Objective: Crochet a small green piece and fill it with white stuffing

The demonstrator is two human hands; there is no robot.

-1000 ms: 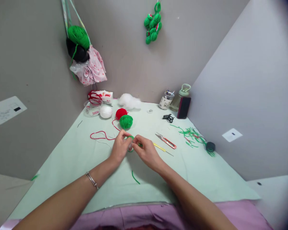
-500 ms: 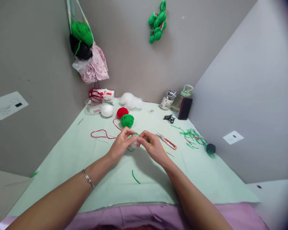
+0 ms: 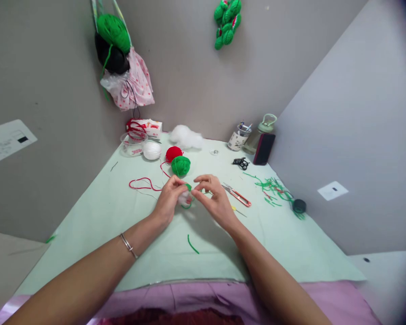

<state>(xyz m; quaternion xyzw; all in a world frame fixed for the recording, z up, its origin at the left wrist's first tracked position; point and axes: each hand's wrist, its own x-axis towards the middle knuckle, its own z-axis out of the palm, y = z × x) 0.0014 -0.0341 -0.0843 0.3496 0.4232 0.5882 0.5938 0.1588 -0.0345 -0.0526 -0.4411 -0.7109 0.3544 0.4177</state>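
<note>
My left hand (image 3: 169, 196) pinches a small green and white crochet piece (image 3: 184, 198) above the table. Its top is green, the lower part is white, and a loop of green yarn hangs beneath it. Thumb and forefinger of my right hand (image 3: 211, 196) are closed at the piece's right edge; what lies between them is too small to make out. Just beyond my hands sit a green yarn ball (image 3: 181, 166) and a red yarn ball (image 3: 173, 154). Orange-handled thread snips (image 3: 238, 196) lie right of my right hand, by a thin yellow-ended tool (image 3: 239, 211).
White stuffing (image 3: 186, 136), a white yarn ball (image 3: 152, 150) and a clear tub (image 3: 132, 146) stand at the back. A pen cup (image 3: 238, 139), bottle (image 3: 255, 141) and phone (image 3: 264, 149) are back right. Green scraps (image 3: 274, 189) and black tape (image 3: 299, 206) lie right.
My right hand has drawn slightly away from the crochet piece, its other fingers lifting and spreading. More of the green and white piece shows now. The view has tilted slightly down.
</note>
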